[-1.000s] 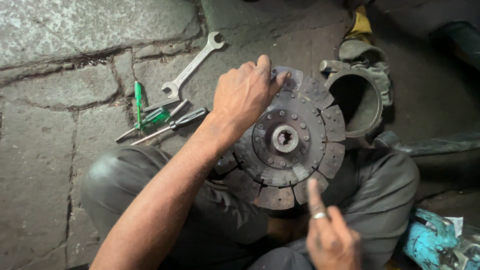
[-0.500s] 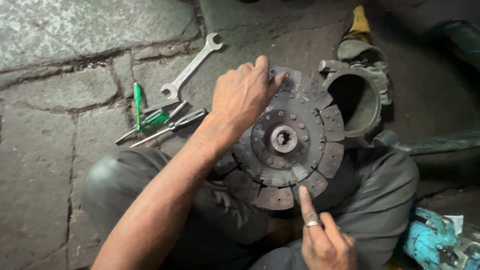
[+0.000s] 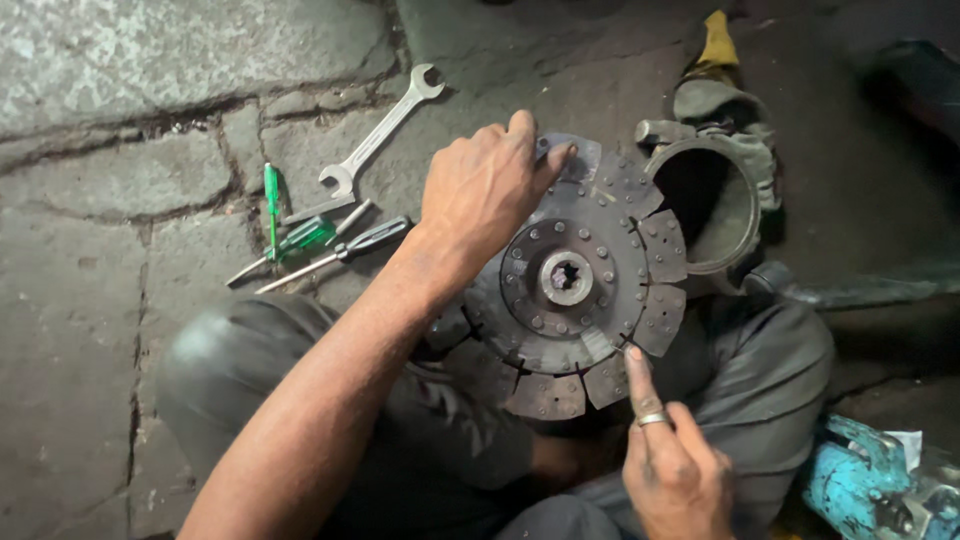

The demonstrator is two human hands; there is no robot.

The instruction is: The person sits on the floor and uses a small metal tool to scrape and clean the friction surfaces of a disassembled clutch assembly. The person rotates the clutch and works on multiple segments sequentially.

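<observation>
Two hands are on one clutch disc (image 3: 570, 285) here, and it rests tilted on the person's lap over grey trousers, its segmented friction pads fanning round a splined hub. The left hand (image 3: 485, 185) takes the far rim from above, its grip clenched on the edge with fingers curled over the top pad. The right hand (image 3: 675, 470) comes up from below, its grip released, nothing in it, a ringed forefinger stretched out and touching a pad at the near rim. My read: to do this well, that upper hold should stay firm so the disc cannot rock, while the finger moves pad by pad, feeling rivets and wear. On the stone floor (image 3: 90, 180) to the left lie an open-ended spanner (image 3: 385, 125), a green-handled screwdriver (image 3: 271, 198) and a black-handled screwdriver (image 3: 345, 250), near one another and well apart from the disc. Beyond the disc sits a round metal housing (image 3: 715, 205) with a yellow cloth behind it. Low right, a blue metal part (image 3: 860, 485) with a white scrap on it; no package, label or sign is legible.
</observation>
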